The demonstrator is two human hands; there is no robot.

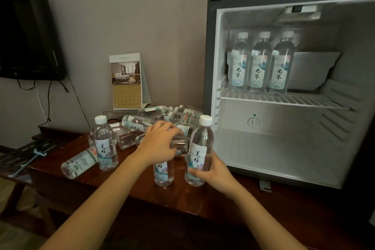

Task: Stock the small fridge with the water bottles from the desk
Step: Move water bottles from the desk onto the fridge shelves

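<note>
Right hand (211, 170) is gripping a bottle (199, 152) low on its body, fingers wrapping round the label. The bottle is standing upright on the table (142, 186), just beside the open fridge (209, 50). I'm holding it low, probably so the cap end goes in first with my hand out of the way.

Left hand (160, 142) is curling down over the top of a second bottle (164, 172), also upright and just left of the first. The cap is hidden under my palm, so I'm judging this a top grip. I'm probably staging two per trip.

Both forearms are reaching forward over the table edge, left wrist arched, right wrist low and turned in.

Three bottles (260, 63) are already standing in a row on the wire shelf (284, 100), packed left, so there's room to their right. The lower compartment is holding nothing I can see.

The pile (154, 119) is lying flat behind my left hand. One spare (105, 144) is standing further left, with another on its side touching it.

Next: lifting the right one and sliding it in beside the row.
</note>
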